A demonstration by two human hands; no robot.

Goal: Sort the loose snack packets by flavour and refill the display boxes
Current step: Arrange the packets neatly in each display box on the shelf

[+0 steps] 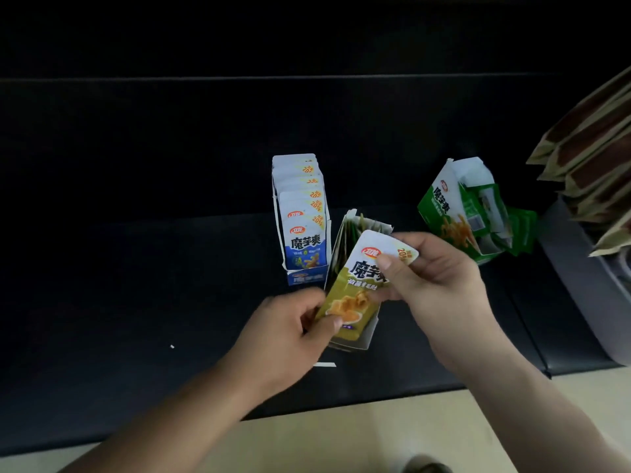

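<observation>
Head view: the rt frame edge cuts off a stack of brown-and-cream packs (587, 141) and the grey bin (587, 285) below them; we can't tell what the bin is. Light is dim, so the black surface (136, 268) shows little detail. Our hands cover most of the yellow box (372, 332). Only its white card wall & ragged back flaps show, w/ a few packet edges standing inside. Small print on the packets is too blurred to read.

Packets are flat, glossy pouches w/ rounded white tops; boxes are thin card.

The blue box (305, 276) stands upright, packed w/ a row of blue packets (304, 240). The green box (440, 206) lies tilted over, green packets (519, 230) spilling from its rt side. The yellow packet (362, 285) sits over the yellow box's front. Our left hand (286, 332) pinches its lower left corner, and our right hand (437, 285) pinches its top btw thumb & fingers.
</observation>
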